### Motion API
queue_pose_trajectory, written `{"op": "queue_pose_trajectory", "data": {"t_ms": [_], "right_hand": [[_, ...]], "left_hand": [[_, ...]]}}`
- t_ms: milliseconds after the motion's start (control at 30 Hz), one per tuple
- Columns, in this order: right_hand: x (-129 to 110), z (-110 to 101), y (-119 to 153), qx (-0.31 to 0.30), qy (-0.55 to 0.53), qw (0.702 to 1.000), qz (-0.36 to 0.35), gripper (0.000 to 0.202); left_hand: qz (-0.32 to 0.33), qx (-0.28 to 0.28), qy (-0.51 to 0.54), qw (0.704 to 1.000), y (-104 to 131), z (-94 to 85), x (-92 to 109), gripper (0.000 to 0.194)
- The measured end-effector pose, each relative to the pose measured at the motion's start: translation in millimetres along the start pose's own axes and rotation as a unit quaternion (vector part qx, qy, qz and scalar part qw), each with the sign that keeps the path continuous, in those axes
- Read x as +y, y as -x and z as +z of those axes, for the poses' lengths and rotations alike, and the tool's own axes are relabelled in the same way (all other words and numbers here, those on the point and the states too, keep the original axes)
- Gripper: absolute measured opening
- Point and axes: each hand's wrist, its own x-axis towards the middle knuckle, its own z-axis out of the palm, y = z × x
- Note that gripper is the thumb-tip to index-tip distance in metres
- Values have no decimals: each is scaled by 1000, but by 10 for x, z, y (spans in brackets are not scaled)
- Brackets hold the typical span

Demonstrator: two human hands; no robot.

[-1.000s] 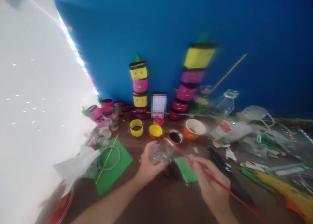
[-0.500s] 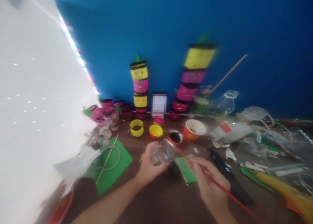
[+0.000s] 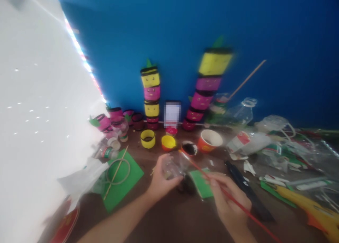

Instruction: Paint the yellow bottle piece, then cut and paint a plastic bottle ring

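My left hand (image 3: pixel 162 179) is wrapped round a clear plastic piece (image 3: pixel 173 167), whose exact shape is blurred. Between the fingers of my right hand (image 3: pixel 230 199) is a long red paintbrush (image 3: pixel 245 209), its tip over the plastic piece's upper right edge. Just beyond stand a cup of yellow paint (image 3: pixel 168 143), a cup of dark paint (image 3: pixel 189 148) and a red and white paper cup (image 3: pixel 210 140). A yellow ring with black edges (image 3: pixel 147 139) sits to their left. A small green piece (image 3: pixel 201 184) lies between my hands.
Two stacks of yellow and pink painted pieces (image 3: pixel 152 93) (image 3: pixel 203 100) lean by the blue wall. At left lies green paper (image 3: pixel 127 181) with a stick and a ring on it. Plastic bottles (image 3: pixel 249 142), a black tool (image 3: pixel 249 190) and a yellow glue gun (image 3: pixel 309 206) occupy the right.
My right hand has shifted very slightly to the right with the brush. My left hand keeps its hold on the plastic piece, almost unmoved.
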Motion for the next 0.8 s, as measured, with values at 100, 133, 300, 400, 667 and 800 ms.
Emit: {"op": "queue_pose_trajectory", "data": {"t_ms": [100, 133, 300, 400, 667, 800], "right_hand": [[-12, 2, 6, -17, 8, 999, -26, 10], [-15, 3, 10, -15, 12, 999, -30, 10], [-21, 2, 30, 6, 13, 999, -33, 10], [-25, 11, 31, 1, 14, 999, -50, 10], [-1, -20, 37, 28, 0, 999, -41, 9], [34, -23, 79, 46, -68, 997, -3, 10]], "left_hand": [[0, -1, -1, 1000, 1, 9, 8, 73], [-1, 1, 0, 1000, 1, 13, 12, 74], [-1, 12, -9, 1000, 6, 22, 36, 74], [7, 3, -20, 1000, 12, 20, 47, 73], [-4, 13, -33, 999, 45, 34, 103, 75], [-6, 5, 4, 1000, 51, 39, 109, 82]]}}
